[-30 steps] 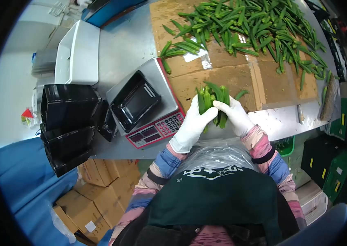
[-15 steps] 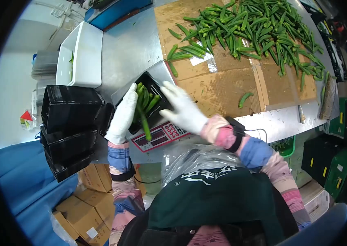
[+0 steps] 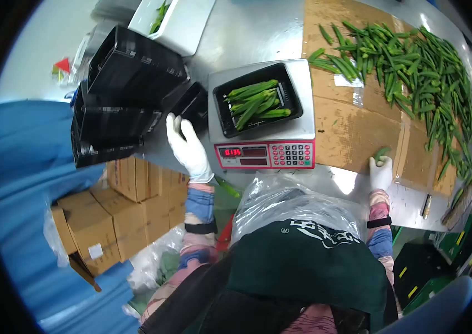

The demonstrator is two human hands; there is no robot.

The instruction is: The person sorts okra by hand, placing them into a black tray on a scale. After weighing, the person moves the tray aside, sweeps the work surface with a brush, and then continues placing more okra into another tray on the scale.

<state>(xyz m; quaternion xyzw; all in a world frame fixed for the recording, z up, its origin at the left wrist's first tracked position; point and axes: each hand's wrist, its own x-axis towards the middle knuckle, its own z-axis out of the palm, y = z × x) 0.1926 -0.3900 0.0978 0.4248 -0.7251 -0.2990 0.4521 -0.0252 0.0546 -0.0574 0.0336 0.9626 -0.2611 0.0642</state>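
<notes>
A black tray [image 3: 229, 123] with several green okra pods [image 3: 255, 103] lies on the steel pan of a scale [image 3: 308, 111], whose red display [image 3: 232, 152] reads 0.135. Left of the scale, my left hand [image 3: 189, 151], white-gloved, has its fingers apart and nothing visible in them. One long okra pod [image 3: 227, 187] shows just beyond its wrist, near the table's front edge. My right hand [image 3: 381, 173], also gloved, pinches a single short okra pod [image 3: 381, 152] over the cardboard.
Okra is heaped on the cardboard sheet [image 3: 347, 133] at the right. Stacked black trays [image 3: 130, 67] stand at the left, below a white bin [image 3: 186, 25] holding some okra. Cardboard boxes [image 3: 88, 225] sit lower left. A short rod [image 3: 427, 206] lies near the right front edge.
Both hands have left the tray, the left moving aside and the right out to the cardboard, where it took hold of the lone pod. The long pod is out of the tray. The view has shifted.
</notes>
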